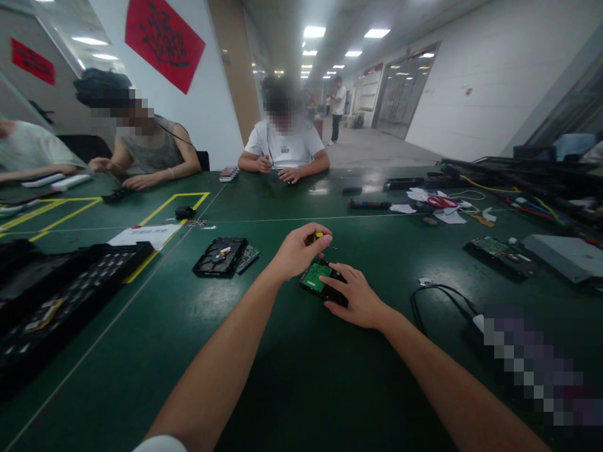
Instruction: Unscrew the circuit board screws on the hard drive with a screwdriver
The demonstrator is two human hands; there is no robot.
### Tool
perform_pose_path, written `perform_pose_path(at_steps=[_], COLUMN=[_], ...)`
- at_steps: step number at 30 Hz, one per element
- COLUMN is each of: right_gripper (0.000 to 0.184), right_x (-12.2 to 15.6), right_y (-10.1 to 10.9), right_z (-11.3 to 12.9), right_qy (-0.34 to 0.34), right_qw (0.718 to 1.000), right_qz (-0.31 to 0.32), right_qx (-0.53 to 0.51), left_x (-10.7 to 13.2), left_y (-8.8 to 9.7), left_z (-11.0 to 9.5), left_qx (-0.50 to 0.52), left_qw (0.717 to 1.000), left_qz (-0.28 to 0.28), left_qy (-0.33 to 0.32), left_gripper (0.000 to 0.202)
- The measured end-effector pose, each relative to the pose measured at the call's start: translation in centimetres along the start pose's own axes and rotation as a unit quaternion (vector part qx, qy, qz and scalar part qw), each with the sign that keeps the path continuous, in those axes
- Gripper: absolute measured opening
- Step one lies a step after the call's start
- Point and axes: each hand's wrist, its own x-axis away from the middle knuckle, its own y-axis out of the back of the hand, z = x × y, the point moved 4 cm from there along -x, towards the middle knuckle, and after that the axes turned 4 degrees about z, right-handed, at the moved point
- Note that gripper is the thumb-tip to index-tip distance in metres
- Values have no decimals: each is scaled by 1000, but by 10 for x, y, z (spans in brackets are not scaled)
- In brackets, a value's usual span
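A hard drive (315, 277) with its green circuit board facing up lies on the dark green table in front of me. My right hand (355, 295) grips it from the right side, fingers spread over the board and its black edge. Above the drive's far end, my left hand (304, 248) is closed around a screwdriver (319, 236), of which the yellow and black handle end shows. The fingers hide most of the tool, and I cannot tell whether its tip touches a screw. Some tiny screws (335, 247) lie just beyond the drive.
Left of my hands lie another hard drive (220, 256) and a loose circuit board (247, 258). A black tray (136, 254) stands further left. On the right are a drive (499, 256), a grey metal box (565, 256) and a black cable (417, 307). Other people sit across the table.
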Motion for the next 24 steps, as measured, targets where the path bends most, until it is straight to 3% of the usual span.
perform_pose_path(at_steps=[7, 17, 24], right_gripper=[63, 63, 65], right_x=[-1, 0, 0], right_y=[0, 1, -1], right_z=[0, 0, -1], right_qy=[-2, 1, -4], right_qw=[1000, 1000, 1000], right_qz=[4, -3, 3], right_qx=[-1, -8, -5], left_x=[-1, 1, 0], left_y=[-1, 9, 3], left_z=[-4, 2, -1], left_qx=[80, -20, 51], left_qw=[996, 996, 997], left_qz=[-9, -77, -60], left_qy=[40, 28, 14], left_gripper=[31, 31, 21])
